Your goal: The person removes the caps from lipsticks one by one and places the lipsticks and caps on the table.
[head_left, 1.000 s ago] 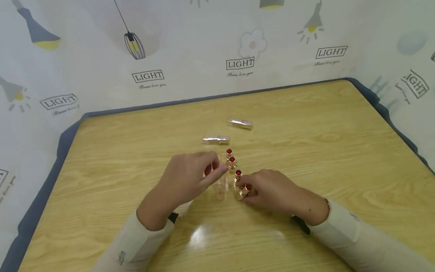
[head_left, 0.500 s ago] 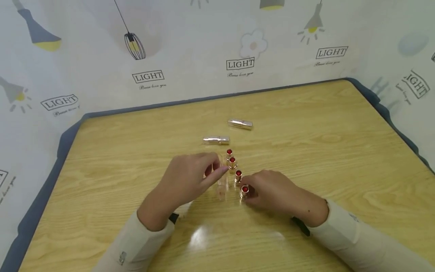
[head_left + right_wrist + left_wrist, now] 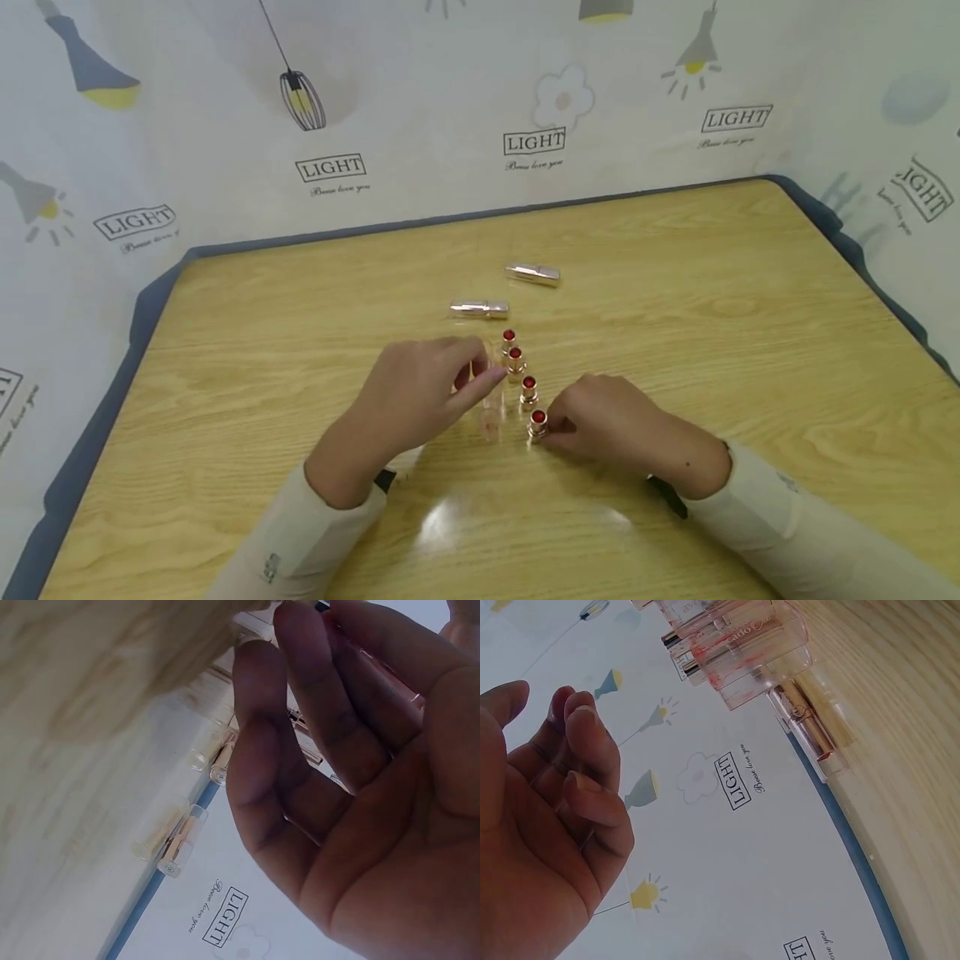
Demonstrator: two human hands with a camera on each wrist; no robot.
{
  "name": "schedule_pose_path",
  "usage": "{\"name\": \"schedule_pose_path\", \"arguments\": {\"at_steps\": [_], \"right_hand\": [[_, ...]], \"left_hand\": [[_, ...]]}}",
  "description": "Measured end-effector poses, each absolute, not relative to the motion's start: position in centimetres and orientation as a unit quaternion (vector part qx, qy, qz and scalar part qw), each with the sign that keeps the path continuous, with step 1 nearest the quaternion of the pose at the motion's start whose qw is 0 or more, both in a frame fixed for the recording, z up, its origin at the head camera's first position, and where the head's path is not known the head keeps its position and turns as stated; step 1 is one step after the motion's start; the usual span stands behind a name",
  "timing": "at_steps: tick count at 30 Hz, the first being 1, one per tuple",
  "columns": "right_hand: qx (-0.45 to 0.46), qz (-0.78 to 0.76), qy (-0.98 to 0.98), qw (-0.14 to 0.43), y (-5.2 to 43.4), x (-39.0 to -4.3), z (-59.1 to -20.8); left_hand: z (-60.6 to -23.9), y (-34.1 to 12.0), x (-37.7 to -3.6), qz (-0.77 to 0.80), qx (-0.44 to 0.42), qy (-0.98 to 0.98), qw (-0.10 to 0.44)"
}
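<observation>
Several lipsticks without caps stand upright in a slanting row in the head view, their red bullets up. Over the nearest lipstick (image 3: 538, 423), the right hand (image 3: 615, 425) has its thumb tip at the base and its index finger drawn off to the right side. Left of the row stand clear pinkish caps (image 3: 490, 423), partly hidden by the left hand (image 3: 427, 383). In the left wrist view that hand (image 3: 562, 802) has loosely bent fingers and nothing in it; lettered caps (image 3: 765, 645) stand beyond. The right wrist view shows the bent right fingers (image 3: 259, 750); the lipstick there is mostly hidden.
Two capped lipsticks lie on their sides farther back: one lipstick (image 3: 480, 309) just behind the row, another lipstick (image 3: 534, 274) farther off. The wooden table (image 3: 300, 292) ends at a dark blue edge against a printed white cloth (image 3: 420, 167).
The nearest lipstick has gone from tilted to upright and shifted slightly left. The right index finger has drawn back to the right from it. The left hand has stayed in place.
</observation>
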State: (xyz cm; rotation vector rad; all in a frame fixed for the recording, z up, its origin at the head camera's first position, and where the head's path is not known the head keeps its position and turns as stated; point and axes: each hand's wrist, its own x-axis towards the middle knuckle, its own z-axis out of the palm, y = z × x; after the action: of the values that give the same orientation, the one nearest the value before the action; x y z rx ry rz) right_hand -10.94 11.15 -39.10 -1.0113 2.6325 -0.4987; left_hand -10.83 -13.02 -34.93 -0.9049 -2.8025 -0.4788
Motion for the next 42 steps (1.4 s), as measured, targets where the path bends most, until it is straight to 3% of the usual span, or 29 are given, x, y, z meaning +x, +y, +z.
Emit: {"name": "schedule_pose_path", "arguments": {"at_steps": [14, 23, 27, 42], "right_hand": [[-0.359, -0.206, 0.899, 0.141, 12.5, -11.5, -38.3], [-0.264, -0.192, 0.944, 0.05, 13.7, -17.7, -36.9], [-0.247, -0.147, 0.957, 0.035, 13.4, -20.2, -37.0], [-0.273, -0.09, 0.953, 0.094, 11.4, -24.1, -38.0]], "left_hand": [[-34.8, -12.9, -10.6, -0.16, -0.297, -0.938, 0.073], [-34.5, -12.9, -10.5, -0.164, -0.296, -0.936, 0.094], [-34.3, -12.9, -10.4, -0.161, -0.299, -0.936, 0.093], [-34.7, -13.3, -10.4, -0.148, -0.307, -0.934, 0.105]]}}
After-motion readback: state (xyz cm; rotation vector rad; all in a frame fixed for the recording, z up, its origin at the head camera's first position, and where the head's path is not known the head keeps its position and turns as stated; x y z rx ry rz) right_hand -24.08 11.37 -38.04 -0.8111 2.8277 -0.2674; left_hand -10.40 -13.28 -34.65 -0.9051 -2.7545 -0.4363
